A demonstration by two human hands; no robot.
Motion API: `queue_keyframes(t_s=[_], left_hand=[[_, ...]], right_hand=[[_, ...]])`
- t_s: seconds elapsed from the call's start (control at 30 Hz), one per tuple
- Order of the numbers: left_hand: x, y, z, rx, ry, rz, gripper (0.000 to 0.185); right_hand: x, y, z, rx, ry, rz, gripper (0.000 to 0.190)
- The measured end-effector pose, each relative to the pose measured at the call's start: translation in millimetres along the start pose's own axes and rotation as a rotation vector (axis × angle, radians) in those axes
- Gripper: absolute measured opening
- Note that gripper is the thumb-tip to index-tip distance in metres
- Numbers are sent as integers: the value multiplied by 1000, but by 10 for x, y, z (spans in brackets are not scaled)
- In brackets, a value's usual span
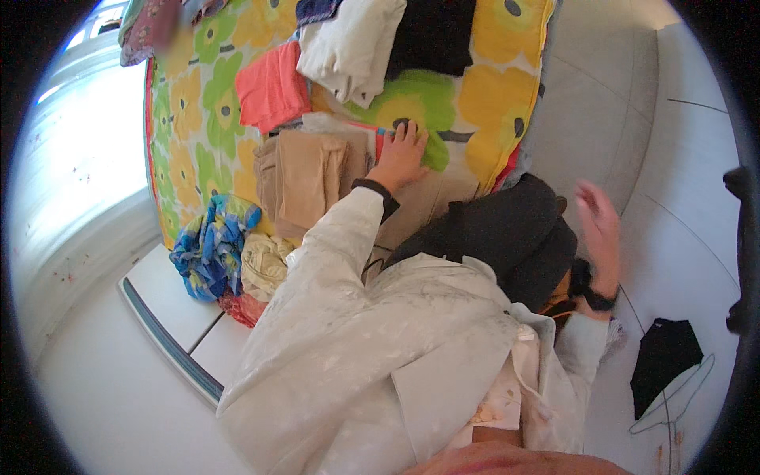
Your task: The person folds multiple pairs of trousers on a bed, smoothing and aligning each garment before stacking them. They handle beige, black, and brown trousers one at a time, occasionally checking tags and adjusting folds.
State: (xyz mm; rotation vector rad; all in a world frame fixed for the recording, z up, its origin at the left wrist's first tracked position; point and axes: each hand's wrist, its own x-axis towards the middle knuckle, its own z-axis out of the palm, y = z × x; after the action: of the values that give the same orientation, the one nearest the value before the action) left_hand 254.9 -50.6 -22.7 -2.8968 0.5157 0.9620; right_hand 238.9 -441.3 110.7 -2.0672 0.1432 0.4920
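Note:
My left hand (401, 155) rests with its fingers spread on the floral-patterned bedcover (487, 113), at the right edge of a stack of folded tan cloth (312, 175). Beneath and beside its fingers lie white and red cloth edges. Off to the right, my right hand (597, 219) is blurred, raised above the pale floor and touching no cloth. Beyond the tan stack sit a folded coral cloth (274, 86), a folded white garment (350, 47) and a folded black cloth (430, 35).
Crumpled blue checked cloth (211, 246), a cream cloth bundle (264, 264) and a red cloth (243, 307) lie at the bed's near left corner. More clothes (145, 35) lie at the far left. A black cloth (665, 356) and a wire hanger (692, 395) are on the floor at right.

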Motion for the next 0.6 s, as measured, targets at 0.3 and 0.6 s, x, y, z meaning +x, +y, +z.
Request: queue_keyframes(t_s=[0.3,0.6], left_hand=[[-1051,-18,194,-369,750,-235,84],[-1573,-366,524,-132,415,-671,109]], right_hand=[[33,-228,1654,-10,-283,-291,33],[162,635,2046,16,-285,-46,33]])
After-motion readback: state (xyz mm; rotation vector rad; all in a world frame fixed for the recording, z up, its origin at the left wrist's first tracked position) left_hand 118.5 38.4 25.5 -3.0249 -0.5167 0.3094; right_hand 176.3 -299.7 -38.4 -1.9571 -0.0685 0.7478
